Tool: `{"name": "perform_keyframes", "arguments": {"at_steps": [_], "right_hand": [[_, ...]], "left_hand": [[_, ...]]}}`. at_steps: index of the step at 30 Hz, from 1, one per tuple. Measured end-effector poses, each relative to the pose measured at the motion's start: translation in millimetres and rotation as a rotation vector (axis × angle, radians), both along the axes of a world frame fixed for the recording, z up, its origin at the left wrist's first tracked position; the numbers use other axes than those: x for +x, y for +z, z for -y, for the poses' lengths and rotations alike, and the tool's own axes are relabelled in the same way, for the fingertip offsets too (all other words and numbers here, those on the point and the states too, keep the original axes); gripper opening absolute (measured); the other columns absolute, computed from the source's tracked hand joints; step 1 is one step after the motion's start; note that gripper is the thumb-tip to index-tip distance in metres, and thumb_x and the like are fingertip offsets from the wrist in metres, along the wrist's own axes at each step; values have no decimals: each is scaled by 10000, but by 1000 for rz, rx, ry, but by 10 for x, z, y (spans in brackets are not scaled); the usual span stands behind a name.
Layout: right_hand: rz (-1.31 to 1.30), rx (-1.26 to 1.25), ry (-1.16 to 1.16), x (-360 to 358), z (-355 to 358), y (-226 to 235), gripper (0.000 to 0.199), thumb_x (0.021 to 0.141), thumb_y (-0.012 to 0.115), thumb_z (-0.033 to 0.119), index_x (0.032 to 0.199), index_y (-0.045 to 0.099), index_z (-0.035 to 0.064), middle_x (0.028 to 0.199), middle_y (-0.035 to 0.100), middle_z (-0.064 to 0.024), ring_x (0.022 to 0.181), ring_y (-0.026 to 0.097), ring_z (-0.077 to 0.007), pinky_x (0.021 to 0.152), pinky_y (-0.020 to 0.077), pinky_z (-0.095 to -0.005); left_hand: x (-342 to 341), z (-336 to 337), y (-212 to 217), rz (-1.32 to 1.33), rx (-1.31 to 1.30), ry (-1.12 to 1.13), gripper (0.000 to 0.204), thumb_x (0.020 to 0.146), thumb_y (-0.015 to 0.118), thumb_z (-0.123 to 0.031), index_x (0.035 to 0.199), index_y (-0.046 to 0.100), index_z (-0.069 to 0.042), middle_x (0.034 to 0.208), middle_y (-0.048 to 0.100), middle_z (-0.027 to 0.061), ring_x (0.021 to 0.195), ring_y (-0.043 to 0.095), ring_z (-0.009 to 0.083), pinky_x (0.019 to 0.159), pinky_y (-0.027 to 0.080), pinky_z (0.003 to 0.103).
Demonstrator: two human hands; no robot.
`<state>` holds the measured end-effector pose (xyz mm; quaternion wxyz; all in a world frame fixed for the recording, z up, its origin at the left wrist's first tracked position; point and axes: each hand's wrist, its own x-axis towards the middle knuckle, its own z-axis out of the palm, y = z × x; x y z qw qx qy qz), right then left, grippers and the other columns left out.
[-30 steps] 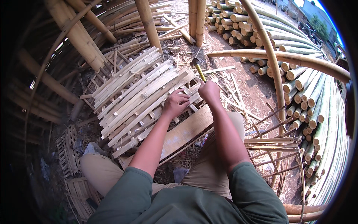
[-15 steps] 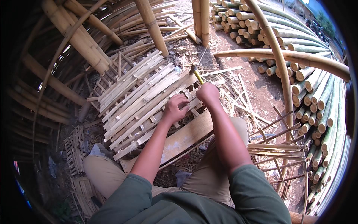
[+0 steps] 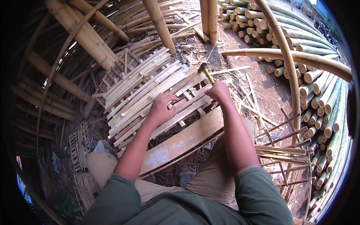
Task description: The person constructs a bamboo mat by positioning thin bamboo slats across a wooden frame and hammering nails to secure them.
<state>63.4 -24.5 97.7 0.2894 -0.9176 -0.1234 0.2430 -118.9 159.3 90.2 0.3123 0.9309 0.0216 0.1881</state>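
Note:
My right hand (image 3: 219, 92) is wrapped round the yellow-green handle of a hammer (image 3: 209, 76), its dark head pointing away from me. Just left of it, my left hand (image 3: 162, 108) hovers over or rests on pale bamboo slats (image 3: 144, 84); thumb and index finger are apart, with nothing visible between them. These slats lie side by side across crosspieces, slanting up to the right. Nearer my legs, a wide wooden board (image 3: 187, 137) with whitish patches runs along the front of the slats.
Cut green bamboo poles (image 3: 318, 82) are stacked along the right. Thin strips (image 3: 281, 150) stick out beside my right knee. Upright and slanting bamboo posts (image 3: 159, 26) stand beyond the slats. Small slatted panels (image 3: 78, 146) lie at the left, and shavings litter the ground.
My left hand has moved left and its thumb and fingers have spread apart. A long slat now lies along the near edge of the row. The hammer stays in my right hand.

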Motion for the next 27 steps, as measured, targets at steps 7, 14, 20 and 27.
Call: {"name": "perform_keyframes", "arguments": {"at_steps": [7, 14, 20, 27], "right_hand": [[-19, 7, -9, 55, 21, -42, 317, 758, 730, 157, 956, 675, -84, 858, 716, -191, 628, 719, -251, 649, 585, -336], [-54, 120, -38, 147, 59, -255, 291, 723, 784, 93, 863, 656, -127, 748, 696, -177, 587, 712, -235, 518, 545, -319], [-113, 217, -73, 91, 9, -221, 215, 708, 795, 26, 706, 607, -79, 652, 648, -153, 479, 632, -186, 370, 402, -295], [-116, 162, -78, 96, -3, -209, 260, 668, 835, 107, 697, 613, -26, 621, 602, -77, 489, 530, -158, 439, 403, -324]], "left_hand": [[-861, -773, -30, -335, 343, 294, 618, 752, 749, -308, 1258, 522, -34, 1279, 502, 164, 1227, 461, 338, 1058, 362, 429], [-1071, -922, -361, -351, 295, 403, 833, 710, 792, -424, 1365, 429, -60, 1419, 392, 175, 1339, 367, 346, 1120, 277, 480], [-1067, -926, -317, -411, 244, 417, 865, 667, 810, -461, 1370, 447, -113, 1450, 402, 90, 1362, 368, 316, 1110, 202, 629], [-1031, -860, -264, -410, 252, 462, 866, 657, 815, -470, 1363, 459, -115, 1450, 410, 99, 1364, 367, 309, 1106, 213, 635]]}}
